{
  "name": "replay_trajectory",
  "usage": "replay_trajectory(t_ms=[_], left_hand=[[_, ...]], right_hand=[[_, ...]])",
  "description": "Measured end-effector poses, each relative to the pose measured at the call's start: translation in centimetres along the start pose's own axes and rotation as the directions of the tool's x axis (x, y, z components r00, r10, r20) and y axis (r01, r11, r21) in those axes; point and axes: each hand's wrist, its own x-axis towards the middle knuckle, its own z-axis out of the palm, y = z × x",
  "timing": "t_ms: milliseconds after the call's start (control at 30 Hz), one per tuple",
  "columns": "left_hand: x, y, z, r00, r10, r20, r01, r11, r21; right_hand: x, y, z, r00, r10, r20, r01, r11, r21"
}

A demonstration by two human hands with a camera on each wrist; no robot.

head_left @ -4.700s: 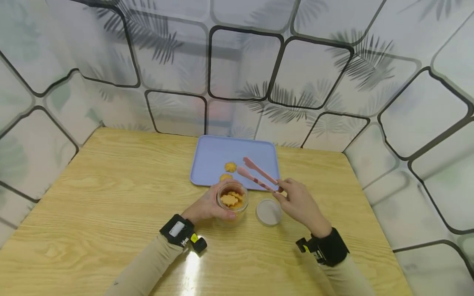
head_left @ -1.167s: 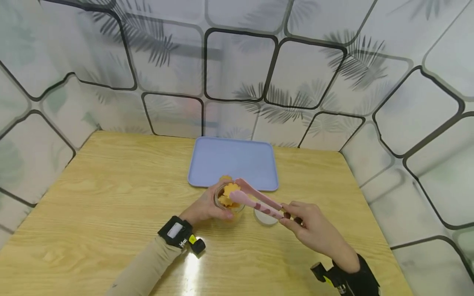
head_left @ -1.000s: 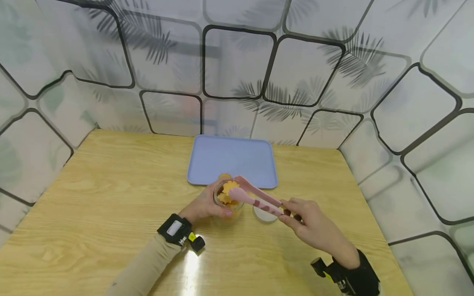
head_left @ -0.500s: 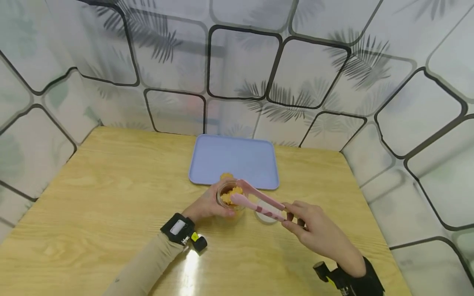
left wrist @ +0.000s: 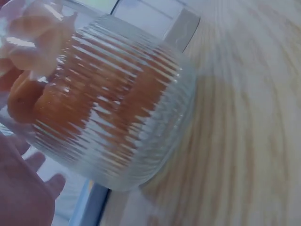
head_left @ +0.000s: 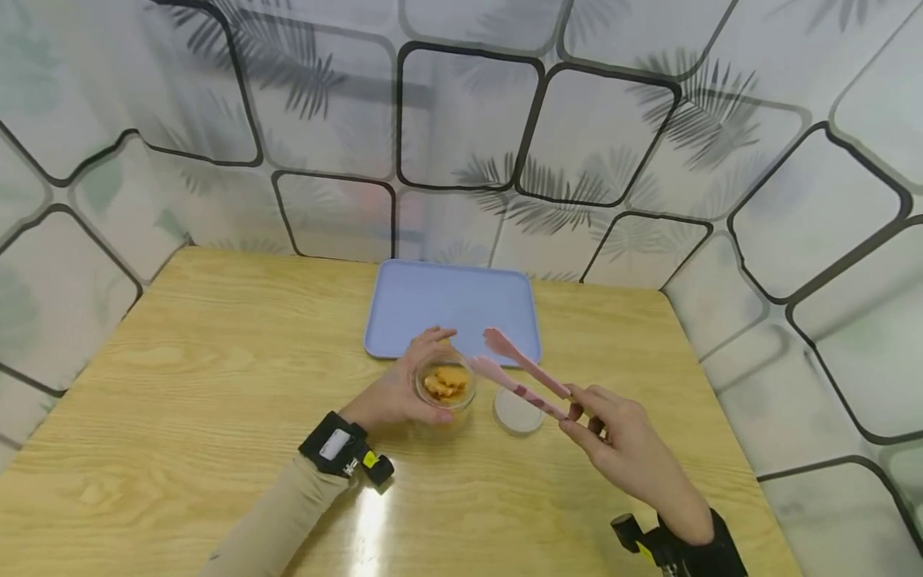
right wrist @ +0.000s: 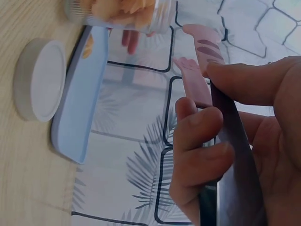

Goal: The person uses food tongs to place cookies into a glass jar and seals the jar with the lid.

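Note:
A clear ribbed glass jar (head_left: 461, 394) with orange flower-shaped cookies (head_left: 447, 383) in it stands on the table. My left hand (head_left: 404, 393) holds its side, thumb in front, with the other fingers stretched out behind it. My right hand (head_left: 623, 437) grips pink tongs (head_left: 530, 383) with dark handles, thumb on one arm and fingers curled on the other. The tong tips are spread, with nothing between them, to the right of the jar's mouth. One cookie (right wrist: 88, 47) lies on the blue tray (head_left: 461, 300), mostly hidden behind my left hand in the head view.
A round white lid (head_left: 517, 410) lies on the wooden table (head_left: 252, 361) to the right of the jar, below the tongs. The tray sits at the table's back edge, against a patterned curtain (head_left: 469, 120).
One cookie has gone from the tray since the earliest frame; a cookie held at the jar's mouth has dropped inside. The tongs have drawn back right and spread. My left fingers have lifted and straightened.

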Motion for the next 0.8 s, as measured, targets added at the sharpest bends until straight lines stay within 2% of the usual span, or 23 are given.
replay_trajectory(t_ms=[100, 200, 300, 433, 600, 700, 800], left_hand=[[0.0, 0.6, -0.4, 1.0, -0.021, -0.02, 0.023, 0.997, 0.075], [-0.1, 0.8, -0.7, 0.999, -0.035, -0.023, 0.037, 0.996, 0.082], [-0.2, 0.6, -0.8, 0.999, -0.031, -0.024, 0.033, 0.996, 0.08], [-0.5, 0.4, -1.0, 0.999, -0.03, -0.028, 0.032, 0.998, 0.062], [-0.7, 0.3, -0.9, 0.998, -0.051, -0.039, 0.052, 0.999, 0.01], [-0.7, 0.2, -0.6, 0.998, -0.038, -0.059, 0.037, 0.999, -0.021], [-0.5, 0.0, -0.2, 0.997, -0.01, -0.072, 0.008, 0.999, -0.034]], right_hand=[[-0.5, 0.6, -0.2, 1.0, 0.021, -0.017, -0.021, 1.0, -0.011], [-1.0, 1.0, -0.4, 0.998, 0.061, -0.032, -0.062, 0.997, -0.035], [-0.4, 1.7, -0.1, 0.992, 0.125, 0.004, -0.124, 0.986, -0.11], [2.4, 3.1, 1.8, 0.972, 0.204, 0.114, -0.178, 0.963, -0.204], [6.5, 4.3, 5.0, 0.954, 0.187, 0.235, -0.14, 0.969, -0.205], [7.9, 4.5, 6.3, 0.947, 0.172, 0.272, -0.116, 0.971, -0.21], [8.4, 4.6, 7.0, 0.94, 0.192, 0.283, -0.131, 0.967, -0.219]])
